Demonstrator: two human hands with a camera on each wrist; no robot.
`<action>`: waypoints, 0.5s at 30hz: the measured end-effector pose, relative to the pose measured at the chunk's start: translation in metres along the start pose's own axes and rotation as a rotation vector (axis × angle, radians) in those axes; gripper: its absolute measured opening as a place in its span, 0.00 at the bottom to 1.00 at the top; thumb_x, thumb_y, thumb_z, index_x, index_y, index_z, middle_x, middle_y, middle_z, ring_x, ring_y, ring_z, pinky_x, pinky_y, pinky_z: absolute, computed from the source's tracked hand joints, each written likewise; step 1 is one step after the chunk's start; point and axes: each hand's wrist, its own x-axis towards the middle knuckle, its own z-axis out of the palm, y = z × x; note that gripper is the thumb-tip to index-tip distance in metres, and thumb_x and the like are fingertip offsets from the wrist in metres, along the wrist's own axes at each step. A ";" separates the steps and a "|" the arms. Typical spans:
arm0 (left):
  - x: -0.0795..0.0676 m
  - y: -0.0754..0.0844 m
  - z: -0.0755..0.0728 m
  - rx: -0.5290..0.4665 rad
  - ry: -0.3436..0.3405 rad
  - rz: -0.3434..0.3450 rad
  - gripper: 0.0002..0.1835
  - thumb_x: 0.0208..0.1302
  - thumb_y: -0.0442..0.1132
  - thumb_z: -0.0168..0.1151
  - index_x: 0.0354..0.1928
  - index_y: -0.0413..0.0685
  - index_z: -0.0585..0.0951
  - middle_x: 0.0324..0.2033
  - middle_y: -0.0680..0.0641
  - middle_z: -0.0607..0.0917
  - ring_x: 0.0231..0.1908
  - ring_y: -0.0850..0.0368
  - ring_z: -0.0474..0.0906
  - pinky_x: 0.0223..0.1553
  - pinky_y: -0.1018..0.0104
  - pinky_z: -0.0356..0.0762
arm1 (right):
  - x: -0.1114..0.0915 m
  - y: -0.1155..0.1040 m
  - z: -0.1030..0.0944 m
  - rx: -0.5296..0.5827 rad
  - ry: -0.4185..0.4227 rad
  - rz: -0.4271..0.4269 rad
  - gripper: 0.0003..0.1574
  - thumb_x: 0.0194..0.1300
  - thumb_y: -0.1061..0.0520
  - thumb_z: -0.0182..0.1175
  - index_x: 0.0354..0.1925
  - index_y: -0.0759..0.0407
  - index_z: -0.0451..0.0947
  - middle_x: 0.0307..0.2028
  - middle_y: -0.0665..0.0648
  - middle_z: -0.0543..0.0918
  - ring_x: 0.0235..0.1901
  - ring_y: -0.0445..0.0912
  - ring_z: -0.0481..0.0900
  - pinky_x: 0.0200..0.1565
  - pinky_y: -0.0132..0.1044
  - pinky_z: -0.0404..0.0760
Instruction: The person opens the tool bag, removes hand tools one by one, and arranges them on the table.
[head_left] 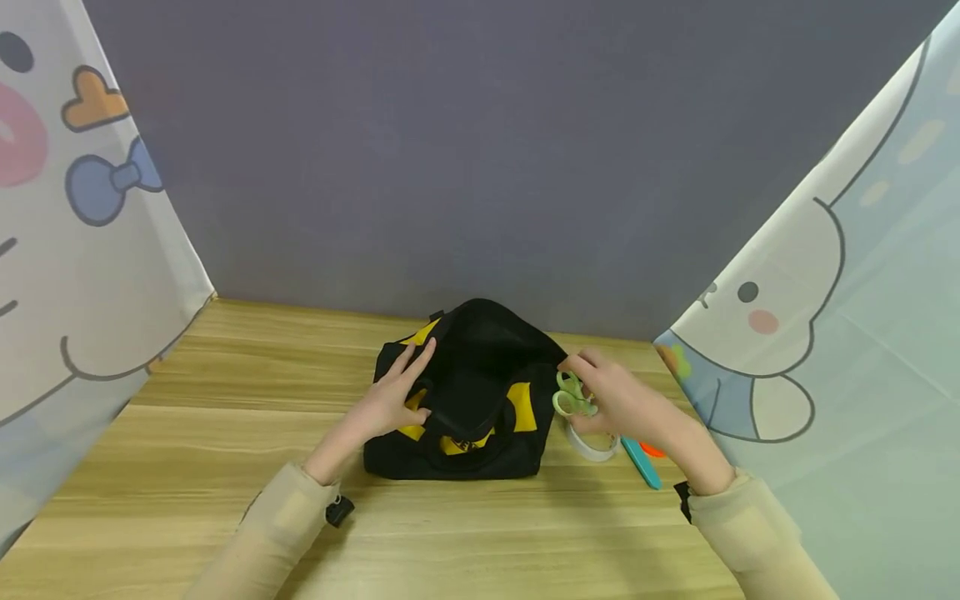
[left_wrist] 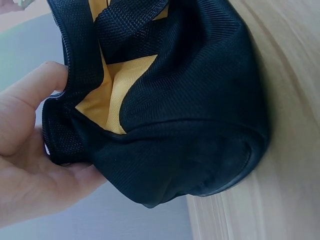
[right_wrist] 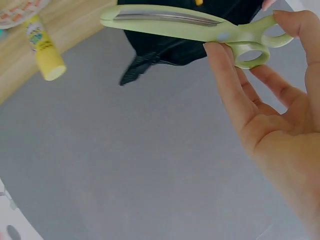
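Observation:
A black and yellow zippered bag (head_left: 480, 468) stands on the wooden table with its dark mouth gaping and its back flap raised. My left hand (head_left: 384, 406) holds the bag's left end at the mouth; in the left wrist view, the thumb (left_wrist: 50, 77) lies over the zipper edge and the fingers go behind the fabric. By the bag's right side, my right hand (head_left: 618, 400) grips light green scissors (head_left: 577, 392) by the handles. The scissors (right_wrist: 225, 36) have metal blades along a green casing, pointing left in the right wrist view.
A roll of tape (head_left: 595, 454) lies under the right hand, next to a turquoise tool (head_left: 641, 465) and an orange object (head_left: 652, 450). A yellow glue stick (right_wrist: 50, 62) shows in the right wrist view. A grey panel (head_left: 412, 167) stands behind the table, with cartoon-printed cloths at both sides.

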 end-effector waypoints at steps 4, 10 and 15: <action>-0.001 -0.001 0.000 -0.004 0.002 0.000 0.58 0.60 0.34 0.69 0.80 0.63 0.38 0.79 0.35 0.40 0.24 0.55 0.74 0.23 0.67 0.64 | -0.012 0.003 0.010 0.026 0.031 -0.016 0.32 0.50 0.62 0.72 0.53 0.64 0.72 0.41 0.59 0.76 0.28 0.40 0.75 0.31 0.29 0.78; -0.001 -0.002 -0.001 -0.007 0.003 0.008 0.58 0.61 0.33 0.69 0.80 0.62 0.38 0.78 0.33 0.40 0.18 0.57 0.67 0.22 0.66 0.63 | -0.027 0.005 0.025 0.087 -0.002 0.016 0.29 0.48 0.62 0.73 0.47 0.64 0.70 0.37 0.56 0.74 0.27 0.43 0.78 0.31 0.30 0.79; -0.001 -0.001 0.000 -0.013 -0.004 0.005 0.58 0.61 0.33 0.68 0.80 0.63 0.37 0.78 0.34 0.39 0.16 0.58 0.61 0.22 0.67 0.63 | -0.039 0.006 0.038 0.118 -0.040 0.057 0.28 0.48 0.63 0.73 0.45 0.63 0.70 0.36 0.56 0.74 0.28 0.43 0.79 0.31 0.29 0.80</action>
